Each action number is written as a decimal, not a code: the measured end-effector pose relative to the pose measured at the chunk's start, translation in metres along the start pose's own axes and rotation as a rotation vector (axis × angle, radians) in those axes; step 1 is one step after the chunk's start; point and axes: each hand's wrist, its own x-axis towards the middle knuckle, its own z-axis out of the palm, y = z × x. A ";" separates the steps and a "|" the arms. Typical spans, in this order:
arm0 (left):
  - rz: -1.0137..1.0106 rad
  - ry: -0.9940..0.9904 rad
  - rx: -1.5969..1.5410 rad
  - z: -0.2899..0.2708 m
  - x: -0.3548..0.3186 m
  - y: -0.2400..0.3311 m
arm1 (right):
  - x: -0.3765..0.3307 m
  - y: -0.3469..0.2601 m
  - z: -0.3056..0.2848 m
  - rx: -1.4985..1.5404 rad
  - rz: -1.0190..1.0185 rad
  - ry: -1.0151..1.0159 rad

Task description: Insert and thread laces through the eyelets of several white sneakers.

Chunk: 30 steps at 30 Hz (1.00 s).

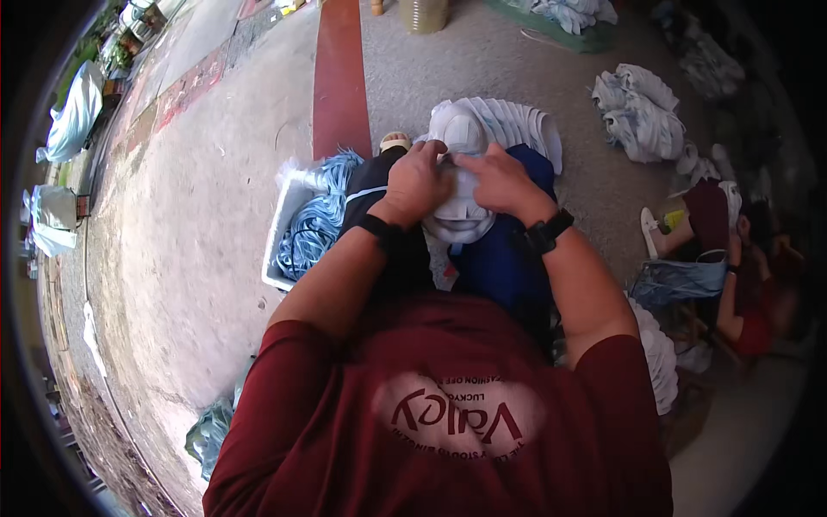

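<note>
A white stitched shoe upper (459, 183) rests on my lap, between my knees. My left hand (416, 183) is closed at its left side, with the fingers bent and the tips pressed together on its edge. From the other side my right hand (502, 179) reaches in, its index finger stretched toward the left fingertips and the other fingers curled. What lies between the right fingers is too small to tell. Just beyond the hands, a row of overlapping white uppers (527, 127) fans out to the right. Blue laces (312, 226) fill a white foam box (272, 250) beside my left leg.
Piles of white uppers (639, 112) lie on the concrete floor at the right. A seated co-worker (751, 293) there handles a white piece, with blue laces (680, 277) close by. A red painted strip (339, 82) runs away ahead; a green plastic bag (211, 431) lies at lower left.
</note>
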 end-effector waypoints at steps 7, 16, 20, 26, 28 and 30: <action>0.069 -0.020 -0.027 -0.040 -0.003 0.010 | -0.024 0.010 0.008 0.164 -0.048 0.477; 0.218 0.082 0.105 -0.046 0.009 0.005 | -0.019 0.021 -0.008 -0.080 -0.213 0.531; 0.177 0.006 0.082 -0.053 0.017 0.005 | -0.027 0.027 -0.006 -0.265 -0.318 0.548; 0.146 -0.077 0.037 -0.043 0.005 -0.021 | -0.037 0.018 -0.001 -0.395 -0.534 0.608; 0.143 -0.040 0.026 -0.043 0.002 -0.017 | -0.039 0.020 0.003 -0.419 -0.559 0.599; 0.109 -0.034 -0.002 -0.045 0.002 -0.010 | -0.039 0.022 0.003 -0.444 -0.588 0.589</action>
